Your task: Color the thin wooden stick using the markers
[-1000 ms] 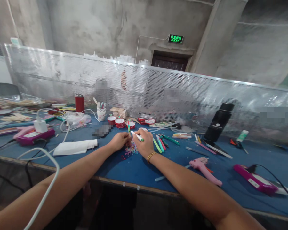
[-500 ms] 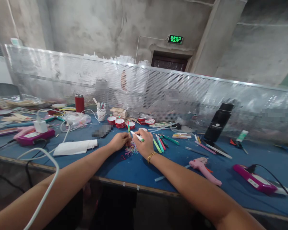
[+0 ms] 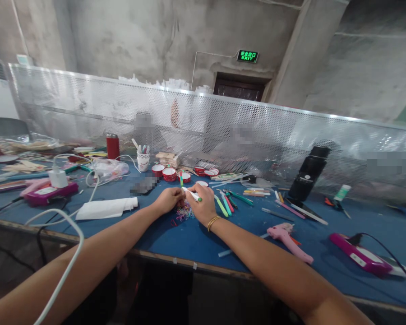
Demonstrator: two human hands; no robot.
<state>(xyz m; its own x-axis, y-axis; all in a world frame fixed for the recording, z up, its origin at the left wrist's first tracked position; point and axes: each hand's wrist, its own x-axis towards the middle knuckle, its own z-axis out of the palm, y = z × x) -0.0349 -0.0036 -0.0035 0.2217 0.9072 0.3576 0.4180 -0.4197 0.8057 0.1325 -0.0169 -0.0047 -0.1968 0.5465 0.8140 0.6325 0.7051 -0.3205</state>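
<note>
Both my arms reach out over a blue table (image 3: 196,237). My right hand (image 3: 203,204) is closed around a white marker with a green end (image 3: 193,194), its tip pointing left toward my left hand. My left hand (image 3: 168,198) is curled shut just beside it, fingers pinched on something small I cannot make out. Between and below the two hands lies a small pile of coloured loops (image 3: 184,211). A gold bracelet sits on my right wrist.
Coloured pens (image 3: 227,202) lie to the right of my hands, with a pink glue gun (image 3: 288,238), a black bottle (image 3: 307,174) and a purple device (image 3: 360,258). Left are folded white paper (image 3: 104,208), a charger and cable (image 3: 58,178), a red can (image 3: 112,146). A perforated metal screen (image 3: 203,122) backs the table.
My right hand has shifted slightly left with the marker, closer to my left hand. Little else has moved.
</note>
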